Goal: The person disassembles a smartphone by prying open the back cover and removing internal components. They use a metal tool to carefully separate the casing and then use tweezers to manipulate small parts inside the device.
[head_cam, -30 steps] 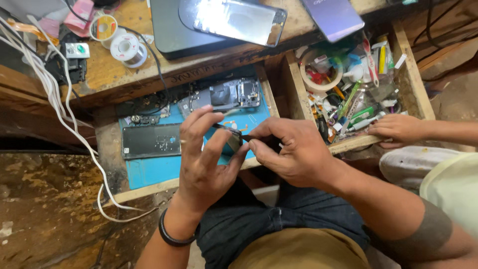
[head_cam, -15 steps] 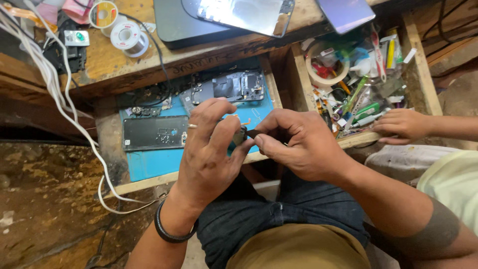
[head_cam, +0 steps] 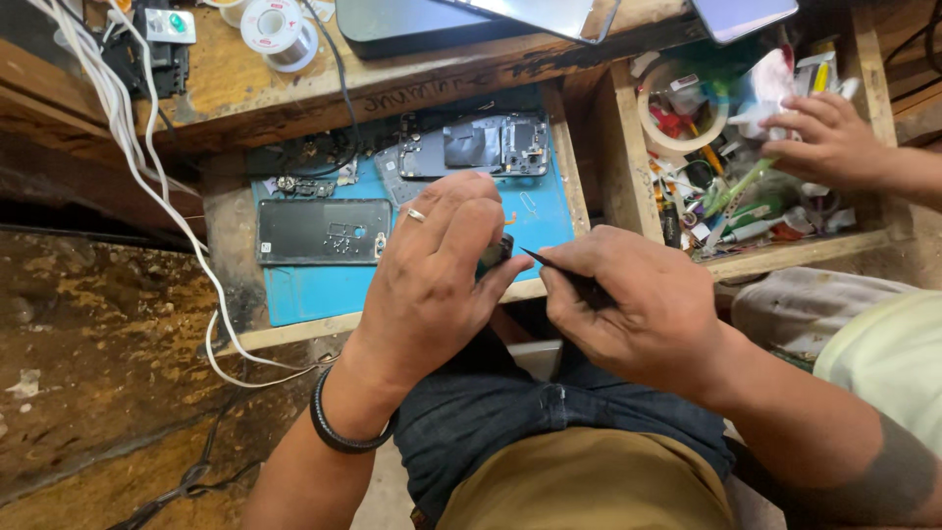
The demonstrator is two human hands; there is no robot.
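Note:
My left hand [head_cam: 432,275], with a ring on one finger and a black band at the wrist, pinches a small dark part [head_cam: 494,253] over the front edge of an open drawer. My right hand [head_cam: 643,304] grips thin black tweezers [head_cam: 559,270], whose tip points left and sits just beside that part. Both hands hover above my lap. Behind them, on the blue mat [head_cam: 314,285] in the drawer, lie a dark phone back panel [head_cam: 322,233] and an opened phone frame [head_cam: 471,147].
Another person's hand [head_cam: 834,137] reaches into the right-hand drawer [head_cam: 785,253], full of tools, pens and a tape roll [head_cam: 677,108]. A solder spool [head_cam: 273,22], white cables [head_cam: 128,128] and a dark flat device [head_cam: 432,22] sit on the wooden bench top. Bare floor lies at the left.
The view has tilted down and closer. My right hand has drawn slightly right, so the tweezers tip now shows. The other person's hand has moved up into the right drawer.

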